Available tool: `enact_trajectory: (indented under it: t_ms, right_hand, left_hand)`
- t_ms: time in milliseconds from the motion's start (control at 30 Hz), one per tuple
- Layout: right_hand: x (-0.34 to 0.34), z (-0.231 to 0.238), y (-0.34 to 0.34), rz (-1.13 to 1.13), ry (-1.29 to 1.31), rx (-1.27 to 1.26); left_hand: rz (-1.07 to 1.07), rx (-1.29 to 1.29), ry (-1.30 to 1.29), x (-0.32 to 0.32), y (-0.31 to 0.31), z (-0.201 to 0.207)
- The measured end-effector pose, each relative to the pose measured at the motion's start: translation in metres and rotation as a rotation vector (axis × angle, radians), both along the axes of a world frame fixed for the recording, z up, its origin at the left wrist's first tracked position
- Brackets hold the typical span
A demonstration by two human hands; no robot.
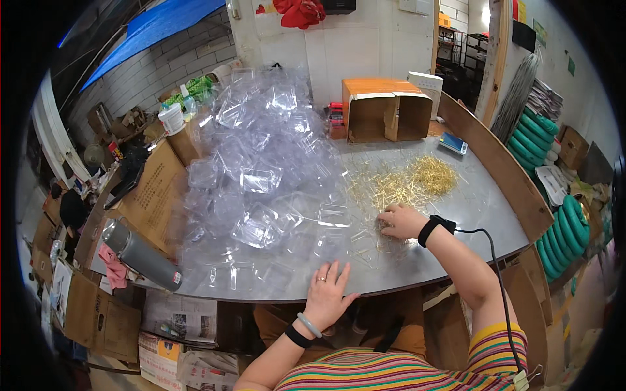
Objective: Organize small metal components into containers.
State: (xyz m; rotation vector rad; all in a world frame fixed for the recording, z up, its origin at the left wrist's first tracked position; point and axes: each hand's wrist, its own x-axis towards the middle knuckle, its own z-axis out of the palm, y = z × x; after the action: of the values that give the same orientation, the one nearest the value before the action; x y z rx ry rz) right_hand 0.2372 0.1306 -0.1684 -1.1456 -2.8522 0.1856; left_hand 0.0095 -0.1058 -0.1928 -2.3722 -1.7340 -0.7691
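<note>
Slender, shiny gold-coloured pieces (pixel 432 176) lie tangled and heaped on a grey tabletop (pixel 489 208). The right hand (pixel 402 222) curls at the heap's near edge; I cannot tell whether it pinches any. The left hand (pixel 328 294) is spread near clear, boxy plastic containers (pixel 261 181).

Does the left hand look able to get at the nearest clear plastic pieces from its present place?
Probably yes: the left hand lies spread at the front edge of the table, and nothing visible blocks its way to the nearest clear plastic pieces.
</note>
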Motion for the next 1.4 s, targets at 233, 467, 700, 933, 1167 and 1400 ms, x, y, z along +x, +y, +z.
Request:
enact_trajectory:
  t_ms: [233,467,700,933,1167,1400]
  right_hand:
    - [-0.073,0.019,-0.029,0.037,-0.091,0.149]
    - [-0.139,0.033,0.001,-0.025,0.098,-0.454]
    - [-0.159,0.034,0.007,0.044,0.328,-0.297]
    - [-0.041,0.044,-0.015,-0.011,0.100,-0.155]
    - [0.054,0.142,-0.092,-0.266,1.093,-0.422]
    - [0.044,0.143,-0.108,0.571,2.537,-1.029]
  left_hand:
    - [-0.068,-0.045,-0.021,0.001,0.001,-0.008]
    - [-0.097,-0.091,-0.017,-0.008,0.011,-0.006]
    - [-0.087,-0.144,-0.174,-0.020,0.019,-0.017]
    - [-0.145,-0.099,-0.262,-0.023,0.017,-0.015]
    - [-0.219,-0.145,-0.418,-0.033,0.016,-0.016]
    - [-0.378,-0.065,-0.749,-0.018,0.000,0.008]
